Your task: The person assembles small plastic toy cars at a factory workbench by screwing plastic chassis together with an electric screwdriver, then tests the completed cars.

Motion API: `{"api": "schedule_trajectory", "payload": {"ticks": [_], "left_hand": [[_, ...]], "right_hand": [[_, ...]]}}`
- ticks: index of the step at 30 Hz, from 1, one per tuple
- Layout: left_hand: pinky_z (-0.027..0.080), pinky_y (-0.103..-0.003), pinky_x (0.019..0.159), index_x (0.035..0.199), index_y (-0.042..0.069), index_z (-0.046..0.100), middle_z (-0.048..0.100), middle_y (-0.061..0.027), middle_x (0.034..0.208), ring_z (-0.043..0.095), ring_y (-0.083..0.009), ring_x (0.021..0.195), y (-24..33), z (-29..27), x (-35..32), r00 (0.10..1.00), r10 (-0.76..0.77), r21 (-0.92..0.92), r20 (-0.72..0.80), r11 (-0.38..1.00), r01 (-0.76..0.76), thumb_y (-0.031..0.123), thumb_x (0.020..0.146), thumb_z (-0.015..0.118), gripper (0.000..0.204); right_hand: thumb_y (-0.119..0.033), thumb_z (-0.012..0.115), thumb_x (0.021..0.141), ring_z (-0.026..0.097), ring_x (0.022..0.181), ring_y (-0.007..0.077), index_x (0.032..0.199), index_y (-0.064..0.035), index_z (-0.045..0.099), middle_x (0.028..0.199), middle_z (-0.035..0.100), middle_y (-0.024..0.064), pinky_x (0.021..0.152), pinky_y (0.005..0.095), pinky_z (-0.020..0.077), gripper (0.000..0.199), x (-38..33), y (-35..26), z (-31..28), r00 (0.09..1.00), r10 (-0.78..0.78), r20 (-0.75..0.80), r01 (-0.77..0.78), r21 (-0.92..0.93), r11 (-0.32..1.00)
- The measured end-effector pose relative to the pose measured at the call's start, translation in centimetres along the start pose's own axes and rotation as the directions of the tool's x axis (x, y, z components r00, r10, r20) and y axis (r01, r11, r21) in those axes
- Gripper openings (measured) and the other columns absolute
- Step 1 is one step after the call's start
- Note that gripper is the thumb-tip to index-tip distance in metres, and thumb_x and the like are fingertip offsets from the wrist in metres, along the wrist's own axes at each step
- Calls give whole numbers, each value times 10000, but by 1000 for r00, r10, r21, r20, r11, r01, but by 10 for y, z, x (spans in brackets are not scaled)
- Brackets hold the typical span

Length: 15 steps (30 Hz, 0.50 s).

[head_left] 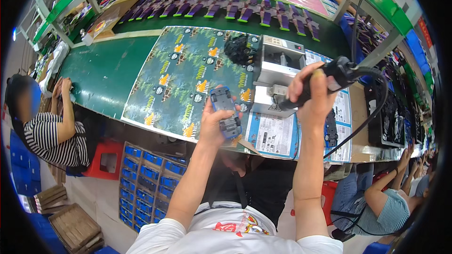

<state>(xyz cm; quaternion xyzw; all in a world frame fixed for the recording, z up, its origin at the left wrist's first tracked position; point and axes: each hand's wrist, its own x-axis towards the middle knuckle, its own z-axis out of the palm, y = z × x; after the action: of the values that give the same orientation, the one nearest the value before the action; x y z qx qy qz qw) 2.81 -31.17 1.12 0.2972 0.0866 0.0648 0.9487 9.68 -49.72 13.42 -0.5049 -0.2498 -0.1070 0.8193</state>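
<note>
My left hand (210,124) holds a blue toy car (225,108) with its dark grey underside turned up, the thumb lying across it. My right hand (316,95) is wrapped round a black electric screwdriver (337,72), whose cable loops off to the right. The screwdriver's tip end points left, toward a silver metal box (277,74) that looks like a screw feeder. A gap separates the tool from the car. Beside the box lies a heap of small black parts (240,49). Another toy car chassis (331,130) rests on the table right of my right forearm.
A patterned sheet (186,73) covers the table in front of me. Beyond it, purple and green pieces (219,7) line a green belt. Black trays of parts (388,113) stand at the right. Crates of blue pieces (146,183) sit below left. Co-workers sit on both sides.
</note>
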Motion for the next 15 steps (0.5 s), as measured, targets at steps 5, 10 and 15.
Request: {"api": "schedule_trajectory", "payload": {"ticks": [5,10,15], "left_hand": [[579,-421,774,1420,132,389,565,-139,1144,643,-263,930,-2,2,1,999,18,13,34,1000,-18,-92,694,616,793],[581,-389,746,1424,101,366,568,-138,1123,649,-256,918,-2,3,3,998,33,49,50,998,-36,-91,687,636,808],[585,-371,725,1427,94,364,573,-137,1126,655,-255,905,-4,4,3,998,33,51,54,998,-36,-99,689,632,808]], "right_hand": [[-724,529,843,447,435,124,888,-67,477,574,455,21,414,271,398,661,-34,-14,17,998,5,59,-17,200,980],[-765,512,819,469,451,124,899,-66,481,586,476,17,426,276,425,704,-56,4,36,995,54,82,-72,248,966],[-738,567,807,477,463,131,899,-58,472,595,483,30,431,271,436,693,-62,17,37,990,78,121,-103,219,970]]}}
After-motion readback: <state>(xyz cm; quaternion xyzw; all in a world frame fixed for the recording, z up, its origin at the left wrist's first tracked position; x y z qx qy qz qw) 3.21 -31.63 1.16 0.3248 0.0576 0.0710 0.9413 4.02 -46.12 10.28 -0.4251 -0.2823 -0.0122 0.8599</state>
